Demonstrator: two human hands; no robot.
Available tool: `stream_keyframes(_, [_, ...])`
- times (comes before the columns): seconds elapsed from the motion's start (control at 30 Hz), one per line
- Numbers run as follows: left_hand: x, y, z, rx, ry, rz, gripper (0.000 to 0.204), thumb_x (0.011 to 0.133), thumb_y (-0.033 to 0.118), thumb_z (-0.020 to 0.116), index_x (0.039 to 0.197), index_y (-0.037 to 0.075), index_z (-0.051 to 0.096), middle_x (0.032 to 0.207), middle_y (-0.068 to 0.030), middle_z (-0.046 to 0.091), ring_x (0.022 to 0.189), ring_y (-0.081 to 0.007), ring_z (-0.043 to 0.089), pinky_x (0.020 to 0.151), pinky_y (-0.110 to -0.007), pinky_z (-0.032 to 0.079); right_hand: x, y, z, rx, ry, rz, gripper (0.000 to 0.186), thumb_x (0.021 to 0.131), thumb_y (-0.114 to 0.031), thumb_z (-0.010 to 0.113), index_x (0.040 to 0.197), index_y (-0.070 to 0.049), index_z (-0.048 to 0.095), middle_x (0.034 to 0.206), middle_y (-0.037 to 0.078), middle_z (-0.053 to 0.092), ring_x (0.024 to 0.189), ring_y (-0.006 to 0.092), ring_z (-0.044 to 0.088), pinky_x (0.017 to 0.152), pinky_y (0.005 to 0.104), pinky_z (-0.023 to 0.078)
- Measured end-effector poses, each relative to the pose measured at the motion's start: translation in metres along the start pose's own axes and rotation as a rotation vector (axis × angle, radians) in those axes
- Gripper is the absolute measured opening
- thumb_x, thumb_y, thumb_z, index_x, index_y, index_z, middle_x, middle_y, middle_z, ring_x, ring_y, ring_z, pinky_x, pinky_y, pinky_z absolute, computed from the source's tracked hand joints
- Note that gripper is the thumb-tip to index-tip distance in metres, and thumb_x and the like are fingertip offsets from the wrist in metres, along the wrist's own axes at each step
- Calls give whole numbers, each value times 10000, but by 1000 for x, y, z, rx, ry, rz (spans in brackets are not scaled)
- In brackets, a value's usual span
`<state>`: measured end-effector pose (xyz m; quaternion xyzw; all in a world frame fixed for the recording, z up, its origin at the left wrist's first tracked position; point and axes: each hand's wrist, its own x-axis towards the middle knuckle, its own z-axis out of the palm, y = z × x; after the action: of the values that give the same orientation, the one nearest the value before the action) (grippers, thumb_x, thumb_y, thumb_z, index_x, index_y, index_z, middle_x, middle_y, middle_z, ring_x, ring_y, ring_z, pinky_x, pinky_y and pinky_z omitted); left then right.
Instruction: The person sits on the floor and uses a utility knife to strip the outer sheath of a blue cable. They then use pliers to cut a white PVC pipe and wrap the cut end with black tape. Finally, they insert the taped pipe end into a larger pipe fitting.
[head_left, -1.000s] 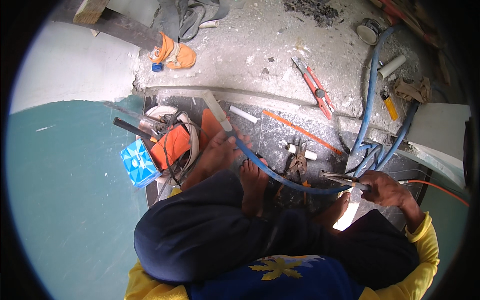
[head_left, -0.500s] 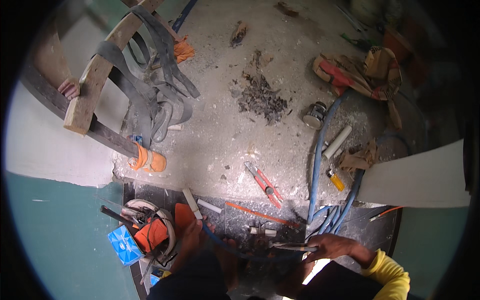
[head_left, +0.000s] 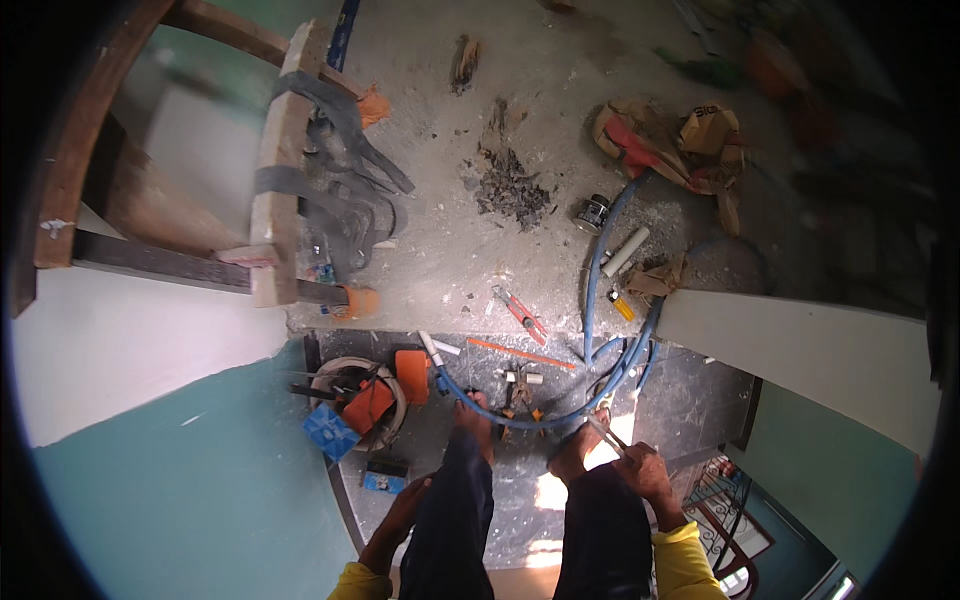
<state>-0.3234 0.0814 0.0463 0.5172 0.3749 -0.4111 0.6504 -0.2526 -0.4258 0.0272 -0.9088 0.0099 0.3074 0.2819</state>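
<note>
My right hand (head_left: 643, 471) is closed around a slim, two-pronged metal tool (head_left: 608, 437) pointing at my right foot; its exact kind is unclear. My left hand (head_left: 408, 503) is beside my left trouser leg, its fingers partly hidden. In front of me, a blue corrugated hose (head_left: 517, 423) curves across my feet, with a short white pipe (head_left: 430, 347) on its left end. Between my feet lie what look like pliers (head_left: 519, 396) with orange-marked handles and a short white pipe piece. Beyond them are a thin orange strip (head_left: 520, 352) and a red utility knife (head_left: 524, 316).
At left stands a round bucket (head_left: 402, 408) of tools, with a blue box (head_left: 330, 431) against it. A wooden frame (head_left: 284, 160) draped with grey straps rises at far left. To the right lie a black jar (head_left: 592, 212), a white pipe (head_left: 627, 252) and torn paper bags (head_left: 712, 130).
My left hand has let go of the hose's white-pipe end and drawn back beside my leg. My right hand has come nearer with the metal tool. The view has shifted, showing more near floor.
</note>
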Motion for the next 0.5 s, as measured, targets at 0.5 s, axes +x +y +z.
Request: stream_keyframes(0.5, [-206, 70, 8, 408, -224, -135, 764, 1117, 447, 504, 1677, 9, 223, 1710, -217, 303, 1586, -292, 285, 1292, -390, 239, -106, -272, -132, 607, 318, 413, 410, 891, -323, 870, 873, 16, 640, 864, 133, 664, 784, 197, 554, 748, 386, 484])
